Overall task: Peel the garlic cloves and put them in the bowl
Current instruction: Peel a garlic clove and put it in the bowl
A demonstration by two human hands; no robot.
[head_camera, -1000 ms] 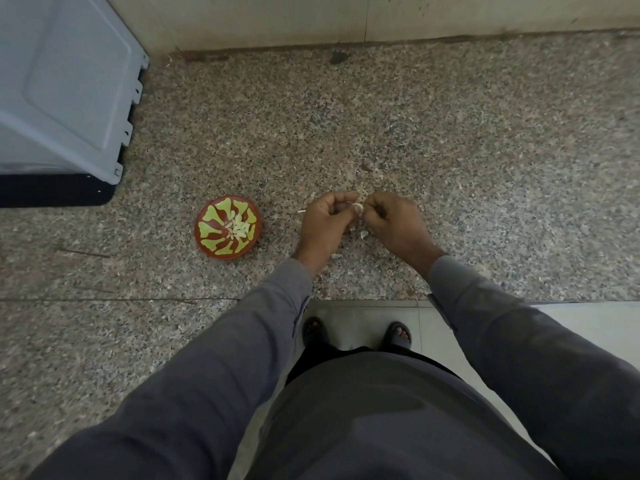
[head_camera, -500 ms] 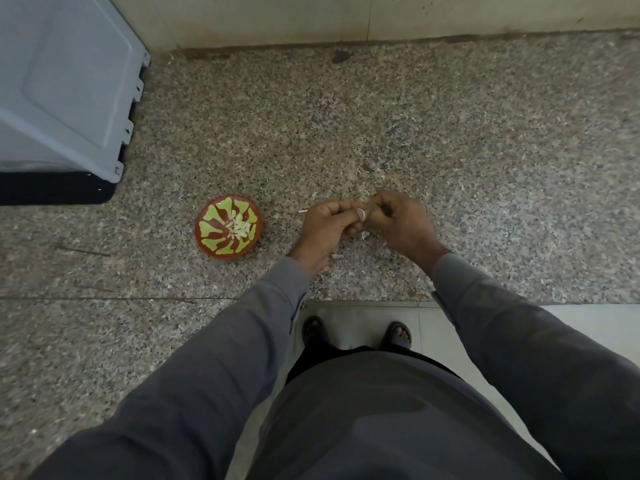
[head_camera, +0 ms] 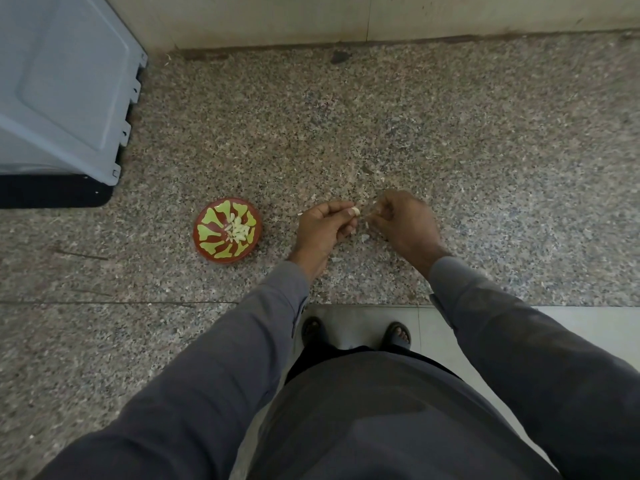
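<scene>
- Pale and small, the garlic clove [head_camera: 355,211] sits pinched at the fingertips of the left hand [head_camera: 323,227], held up over the counter, probably so that the other hand can reach its skin.
- Just beside it, the right hand [head_camera: 401,220] has its fingers curled together; it seems to pinch a thin piece of skin, but this is too small for me to be sure.
- To the left of both hands stands the bowl [head_camera: 227,230], red with green shapes, and a little heap of peeled cloves [head_camera: 237,229] lies in its middle. I think it is kept near so that each clean clove has only a short way to go.
- Speckled stone makes the counter [head_camera: 485,150], and small flakes of skin [head_camera: 364,238] lie on it under the hands.
- At the back a pale wall [head_camera: 381,15] meets the counter, a grey plastic box [head_camera: 62,81] stands at the far left, and below the counter edge I see a light tiled floor [head_camera: 571,323] and two feet in sandals [head_camera: 356,332].
</scene>
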